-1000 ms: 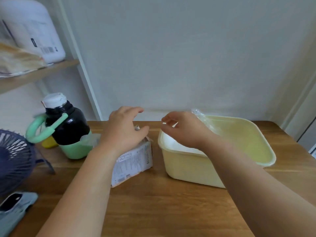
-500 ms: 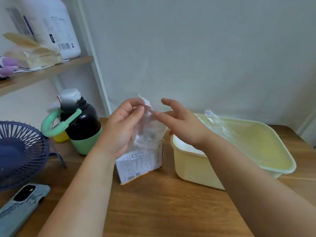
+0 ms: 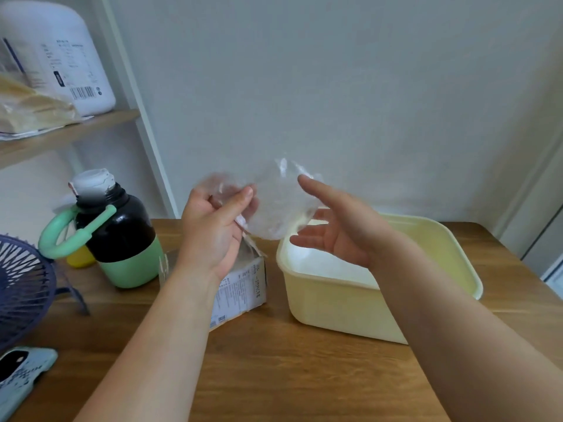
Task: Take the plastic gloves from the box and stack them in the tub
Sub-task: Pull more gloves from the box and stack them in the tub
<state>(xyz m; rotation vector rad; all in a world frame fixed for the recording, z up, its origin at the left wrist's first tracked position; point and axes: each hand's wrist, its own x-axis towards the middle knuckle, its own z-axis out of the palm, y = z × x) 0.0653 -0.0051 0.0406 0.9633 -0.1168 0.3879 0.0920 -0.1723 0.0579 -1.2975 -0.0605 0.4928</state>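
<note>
A clear plastic glove (image 3: pixel 274 205) hangs in the air above the table, between my two hands. My left hand (image 3: pixel 213 226) pinches its left edge between thumb and fingers. My right hand (image 3: pixel 332 226) is spread with straight fingers, palm toward the glove, touching its right side. Below my left hand stands the white printed glove box (image 3: pixel 243 287), its top torn open. The pale yellow tub (image 3: pixel 335 303) sits to the right of the box, with a layer of clear gloves (image 3: pixel 326 263) lying inside.
A black and mint-green bottle (image 3: pixel 122 233) with a loop handle stands left of the box. A dark blue fan (image 3: pixel 21 287) and a phone (image 3: pixel 21 373) lie at the left edge. A shelf (image 3: pixel 67 132) with a white jug hangs at upper left.
My left hand has drawn a glove up out of the box and lifted it higher. My right hand came across from the tub and opened against the glove.
</note>
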